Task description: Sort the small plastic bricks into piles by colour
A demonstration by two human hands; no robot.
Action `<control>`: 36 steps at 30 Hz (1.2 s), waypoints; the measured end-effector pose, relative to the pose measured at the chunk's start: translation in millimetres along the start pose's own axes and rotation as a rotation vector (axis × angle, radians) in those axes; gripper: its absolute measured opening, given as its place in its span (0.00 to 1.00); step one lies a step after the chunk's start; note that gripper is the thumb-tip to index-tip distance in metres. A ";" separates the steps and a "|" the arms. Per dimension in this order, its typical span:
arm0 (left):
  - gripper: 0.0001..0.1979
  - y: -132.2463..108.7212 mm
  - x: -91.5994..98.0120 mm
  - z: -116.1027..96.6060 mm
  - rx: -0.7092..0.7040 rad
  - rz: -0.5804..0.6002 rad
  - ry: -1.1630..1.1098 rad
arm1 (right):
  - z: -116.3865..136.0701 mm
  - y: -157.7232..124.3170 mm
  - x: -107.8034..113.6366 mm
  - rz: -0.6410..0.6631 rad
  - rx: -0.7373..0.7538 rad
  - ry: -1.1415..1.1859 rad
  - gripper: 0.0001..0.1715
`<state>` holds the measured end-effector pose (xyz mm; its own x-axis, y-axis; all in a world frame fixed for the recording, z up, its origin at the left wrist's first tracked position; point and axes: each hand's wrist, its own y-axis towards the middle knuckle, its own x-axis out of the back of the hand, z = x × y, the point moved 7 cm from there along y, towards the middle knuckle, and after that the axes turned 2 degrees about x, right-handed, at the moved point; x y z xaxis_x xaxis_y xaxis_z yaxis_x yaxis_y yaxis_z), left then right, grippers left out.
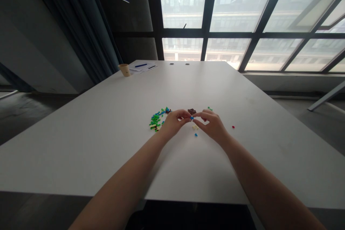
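A small blue building brick (192,118) is pinched between the fingertips of both hands, above the white table. My left hand (175,120) grips it from the left with thumb and forefinger, and my right hand (211,122) from the right. Just beyond the fingertips lies a clump of dark brown bricks (192,111). Pale yellow bricks (195,127) and one loose blue brick (196,135) are on the table below the hands. To the left, partly behind my left hand, spreads a pile of green, blue and yellow bricks (155,119).
Green bricks (210,108) lie beyond my right hand, and a red brick (233,127) is to its right. At the far left of the white table (107,133) stand a tan cup (124,70) and papers with a blue pen (141,65). Windows rise behind.
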<state>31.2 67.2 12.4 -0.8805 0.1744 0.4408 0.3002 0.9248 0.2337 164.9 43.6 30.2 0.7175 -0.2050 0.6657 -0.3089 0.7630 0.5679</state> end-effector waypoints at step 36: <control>0.10 3.8 57.3 66.3 0.457 0.173 0.625 | -34.5 -31.4 -33.1 0.742 -0.415 -0.200 0.09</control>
<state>-42.4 103.2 -18.9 -0.4251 0.2313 0.8751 0.1145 0.9728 -0.2015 172.4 47.6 -26.4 0.2865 0.3591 0.8883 -0.3727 0.8959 -0.2419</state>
